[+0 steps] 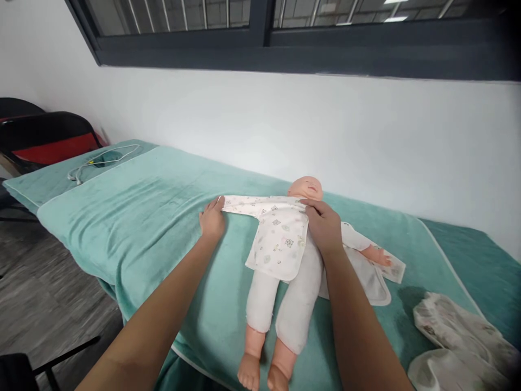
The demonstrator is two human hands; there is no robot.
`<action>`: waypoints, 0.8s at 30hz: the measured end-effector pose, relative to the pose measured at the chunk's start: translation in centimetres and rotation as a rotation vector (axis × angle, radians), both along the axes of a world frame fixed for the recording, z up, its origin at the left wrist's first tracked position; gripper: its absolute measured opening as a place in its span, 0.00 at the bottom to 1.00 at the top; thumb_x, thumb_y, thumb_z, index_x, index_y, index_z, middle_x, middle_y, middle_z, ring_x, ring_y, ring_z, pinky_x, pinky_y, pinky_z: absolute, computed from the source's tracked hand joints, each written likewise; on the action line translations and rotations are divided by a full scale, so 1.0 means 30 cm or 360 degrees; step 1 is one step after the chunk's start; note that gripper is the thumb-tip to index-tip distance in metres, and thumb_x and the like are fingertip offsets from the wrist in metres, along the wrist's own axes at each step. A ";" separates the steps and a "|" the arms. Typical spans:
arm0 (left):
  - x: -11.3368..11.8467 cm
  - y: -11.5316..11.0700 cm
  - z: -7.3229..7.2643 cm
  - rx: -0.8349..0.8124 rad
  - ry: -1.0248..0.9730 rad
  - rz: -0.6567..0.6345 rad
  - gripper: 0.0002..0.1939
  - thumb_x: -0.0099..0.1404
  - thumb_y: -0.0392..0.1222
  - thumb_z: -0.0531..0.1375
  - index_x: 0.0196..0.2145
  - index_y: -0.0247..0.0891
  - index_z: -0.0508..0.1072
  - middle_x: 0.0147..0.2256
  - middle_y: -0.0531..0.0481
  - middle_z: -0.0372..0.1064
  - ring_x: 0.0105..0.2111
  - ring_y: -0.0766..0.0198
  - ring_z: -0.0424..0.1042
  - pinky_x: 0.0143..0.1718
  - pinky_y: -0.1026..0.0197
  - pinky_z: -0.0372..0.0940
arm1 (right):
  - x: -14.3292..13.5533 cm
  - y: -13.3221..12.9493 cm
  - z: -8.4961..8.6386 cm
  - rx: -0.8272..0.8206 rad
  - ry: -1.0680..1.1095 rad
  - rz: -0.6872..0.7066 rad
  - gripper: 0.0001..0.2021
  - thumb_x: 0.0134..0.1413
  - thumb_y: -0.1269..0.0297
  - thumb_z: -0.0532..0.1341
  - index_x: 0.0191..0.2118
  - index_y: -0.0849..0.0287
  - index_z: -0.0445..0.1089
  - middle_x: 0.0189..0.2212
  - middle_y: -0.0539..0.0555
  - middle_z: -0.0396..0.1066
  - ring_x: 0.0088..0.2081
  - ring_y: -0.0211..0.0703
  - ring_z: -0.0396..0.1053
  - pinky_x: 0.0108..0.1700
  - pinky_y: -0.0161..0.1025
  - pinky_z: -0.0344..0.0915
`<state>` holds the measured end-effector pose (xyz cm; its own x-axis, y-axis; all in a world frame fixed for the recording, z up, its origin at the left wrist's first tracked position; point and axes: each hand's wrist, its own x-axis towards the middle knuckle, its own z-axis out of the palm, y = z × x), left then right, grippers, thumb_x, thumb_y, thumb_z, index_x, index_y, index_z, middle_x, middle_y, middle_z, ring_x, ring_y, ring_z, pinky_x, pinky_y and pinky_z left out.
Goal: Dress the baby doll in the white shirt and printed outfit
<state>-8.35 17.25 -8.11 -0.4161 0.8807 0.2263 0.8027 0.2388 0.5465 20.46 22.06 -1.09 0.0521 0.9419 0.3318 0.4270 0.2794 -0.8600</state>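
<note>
A baby doll (307, 188) with a white cloth body lies on its back on the green bed cover, feet towards me. A white patterned shirt (280, 244) covers one side of its chest, with one sleeve stretched out to the left. My left hand (213, 218) is closed on the cuff end of that sleeve. At the doll's neck, my right hand (324, 224) pinches the shirt's upper front edge. The shirt's other half lies spread under the doll's arm (376, 254) on the right, with the second sleeve beneath the doll's hand.
Crumpled patterned white clothing (459, 336) lies at the lower right of the bed (122, 217). A white cord (81, 171) rests at the bed's far left. Black-and-red chairs (57, 144) stand beyond it. A white wall and a dark-framed window run behind the bed.
</note>
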 end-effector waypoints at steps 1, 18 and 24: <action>0.001 0.002 -0.001 -0.0006 0.0019 0.0002 0.28 0.71 0.31 0.46 0.66 0.44 0.62 0.67 0.44 0.59 0.64 0.45 0.59 0.61 0.38 0.53 | -0.001 -0.001 -0.001 0.0000 0.0030 -0.0029 0.15 0.52 0.64 0.56 0.40 0.54 0.80 0.47 0.53 0.78 0.53 0.53 0.71 0.58 0.51 0.64; -0.018 0.005 -0.050 0.0042 0.0151 0.0033 0.33 0.59 0.25 0.50 0.60 0.42 0.70 0.63 0.45 0.65 0.62 0.47 0.62 0.60 0.43 0.60 | 0.216 -0.032 -0.115 0.0239 -0.0044 -0.0476 0.16 0.51 0.64 0.55 0.42 0.59 0.75 0.43 0.59 0.74 0.46 0.50 0.70 0.54 0.51 0.64; -0.013 0.004 -0.050 0.0205 0.0199 -0.0046 0.33 0.58 0.24 0.50 0.58 0.40 0.72 0.61 0.46 0.66 0.61 0.49 0.63 0.60 0.47 0.62 | 0.465 -0.036 -0.157 -0.0055 -0.0148 -0.0728 0.13 0.46 0.63 0.60 0.38 0.60 0.74 0.43 0.61 0.73 0.51 0.55 0.66 0.60 0.55 0.57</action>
